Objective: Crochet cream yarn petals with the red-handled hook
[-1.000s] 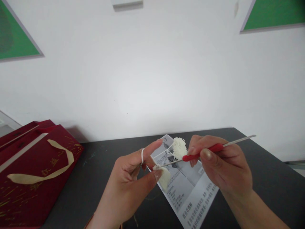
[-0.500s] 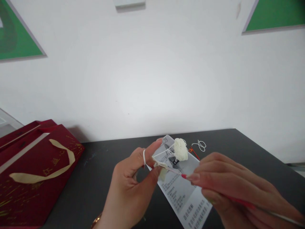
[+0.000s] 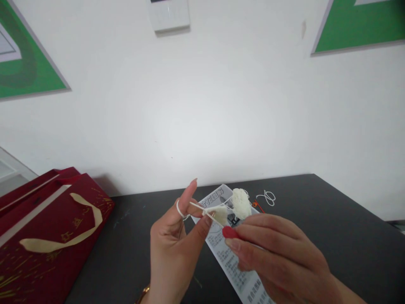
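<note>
Printed sheet: it lies on the dark table (image 3: 126, 236); the sheet (image 3: 223, 253) is my landmark, its lower right part covered by my right hand.
Yarn ball: the cream ball (image 3: 241, 203) sits at the sheet's upper right edge, hiding some print.
Orange needle and white cord: the needle (image 3: 260, 207) and looped cord (image 3: 269, 197) lie just right of the sheet's upper part.
Red gift bag: the bag (image 3: 57, 215) stands well left of the sheet.
My left hand: this hand (image 3: 174, 245) is raised at the sheet's left edge, index finger up with yarn looped round it; thumb and fingers pinch the cream crocheted piece (image 3: 220, 215) above the sheet.
My right hand: this hand (image 3: 281, 257) reaches in over the sheet, fingers closed round the red-handled hook (image 3: 229, 232), its thin shaft meeting the piece.
</note>
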A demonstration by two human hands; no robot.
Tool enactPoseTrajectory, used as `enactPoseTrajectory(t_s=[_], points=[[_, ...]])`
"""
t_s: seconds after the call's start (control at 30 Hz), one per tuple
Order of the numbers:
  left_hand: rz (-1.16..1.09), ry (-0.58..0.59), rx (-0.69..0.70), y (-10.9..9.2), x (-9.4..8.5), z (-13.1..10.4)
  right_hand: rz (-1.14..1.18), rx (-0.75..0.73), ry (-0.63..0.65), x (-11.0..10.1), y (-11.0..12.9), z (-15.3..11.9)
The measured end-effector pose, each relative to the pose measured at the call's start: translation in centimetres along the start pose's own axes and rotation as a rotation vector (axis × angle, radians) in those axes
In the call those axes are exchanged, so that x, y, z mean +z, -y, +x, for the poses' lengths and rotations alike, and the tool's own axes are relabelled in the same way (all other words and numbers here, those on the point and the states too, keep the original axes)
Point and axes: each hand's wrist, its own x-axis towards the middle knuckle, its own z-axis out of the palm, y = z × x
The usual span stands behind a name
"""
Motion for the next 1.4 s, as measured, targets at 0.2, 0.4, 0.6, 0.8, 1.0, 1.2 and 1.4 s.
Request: enactPoseTrajectory(t_s=[0.2,0.4,0.6,0.8,1.0,1.2,1.4], points=[[-0.237,0.027,-0.185,0.1,-0.1,0.3,-0.064,-0.132,-0.011,0.0,-1.1,-0.6],[-0.314,0.062,-0.223,-0.5,-0.5,0.2,-0.276,-0.248,-0.077,0.8,-0.8,-0.4],[-0.014,0.045,0.101,-0.4,-0.8,0.1,-0.253,-0.285,-0.177,1.7,-0.8,-0.4],[0.135,0.032,0.276,0.2,-0.8,0.3,-0.072,-0.136,-0.125,1.1,-0.3,0.3],[-0.185,0.137,-0.054,-0.3,-1.0,0.6,0.177,-0.141,-0.154,1.1,-1.9,0.5],[-0.314,0.158,-0.245,-1.1,-1.0,0.8,-0.184,-0.259,-0.180,1.4,-1.2,0.1],[-0.108,0.115,-0.005,-0.7,-1.4,0.3,-0.434,-0.419,-0.197,2.6,-1.1,-0.9]])
